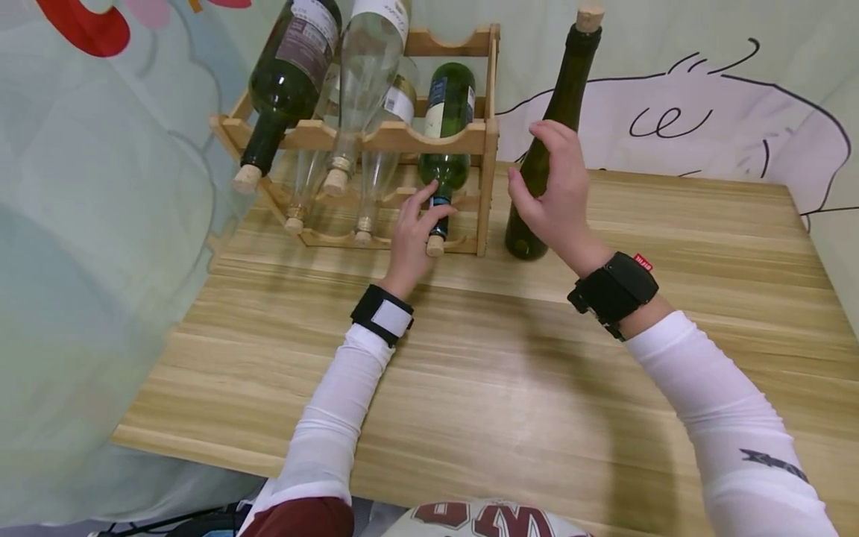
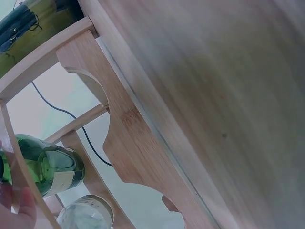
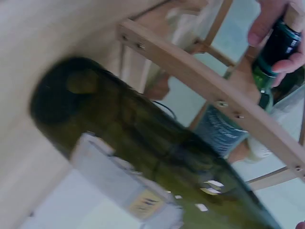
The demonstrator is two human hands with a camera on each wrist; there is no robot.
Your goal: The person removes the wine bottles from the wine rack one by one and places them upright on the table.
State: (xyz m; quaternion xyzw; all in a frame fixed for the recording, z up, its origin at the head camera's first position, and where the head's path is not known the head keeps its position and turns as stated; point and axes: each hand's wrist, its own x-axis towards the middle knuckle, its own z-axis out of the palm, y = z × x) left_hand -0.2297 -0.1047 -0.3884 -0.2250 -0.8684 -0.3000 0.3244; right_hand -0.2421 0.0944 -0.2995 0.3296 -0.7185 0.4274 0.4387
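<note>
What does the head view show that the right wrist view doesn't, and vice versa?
Head only: the pale brown cork stopper topping the tall dark-green glass bottle.
Right wrist only: that bottle's white paper label with a yellow patch.
Both: that bottle's body, the light wooden rack, and the brighter green glass bottle resting in it.

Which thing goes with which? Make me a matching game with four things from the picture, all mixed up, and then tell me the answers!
Things:
1. left hand
2. rack
3. tall dark bottle
4. right sleeve

Matches:
A. white
B. corked, outside in the open, close to the right hand
C. fingers at the neck of a green bottle in the lower row
D. light brown wood, with several bottles lying in it

Right pairs: 1-C, 2-D, 3-B, 4-A.
</note>
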